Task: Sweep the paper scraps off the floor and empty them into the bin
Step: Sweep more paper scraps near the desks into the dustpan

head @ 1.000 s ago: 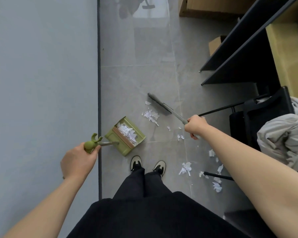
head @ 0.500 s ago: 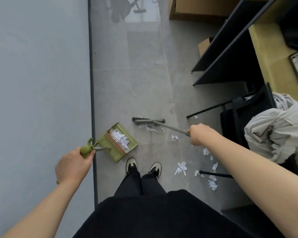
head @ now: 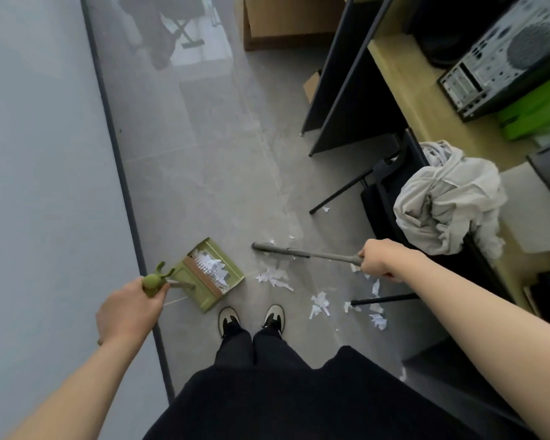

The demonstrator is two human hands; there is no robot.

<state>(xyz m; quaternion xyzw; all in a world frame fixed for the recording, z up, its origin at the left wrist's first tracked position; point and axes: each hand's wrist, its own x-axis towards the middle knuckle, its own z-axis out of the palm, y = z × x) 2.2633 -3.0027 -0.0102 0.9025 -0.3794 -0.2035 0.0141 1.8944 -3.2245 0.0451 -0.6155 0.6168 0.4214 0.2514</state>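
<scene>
Down by the person's shoes (head: 251, 319), the left hand (head: 127, 309) grips the green handle of the dustpan (head: 213, 274), which rests on the grey floor (head: 204, 185) with white scraps in it. Just beyond, the right hand (head: 381, 260) is clenched round the grey broom (head: 286, 250), its head on the tiles. Paper scraps (head: 275, 276) lie before it and beside a chair leg (head: 385, 299). Farther off, a cloth-draped chair (head: 448, 198) stands at the desk (head: 404, 90).

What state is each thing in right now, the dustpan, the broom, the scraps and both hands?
Dustpan: on the floor, holding paper scraps.
Broom: head down on the floor beside loose scraps.
Loose scraps: scattered on the floor, unswept.
Left hand: grips the dustpan handle.
Right hand: grips the broom handle.
</scene>
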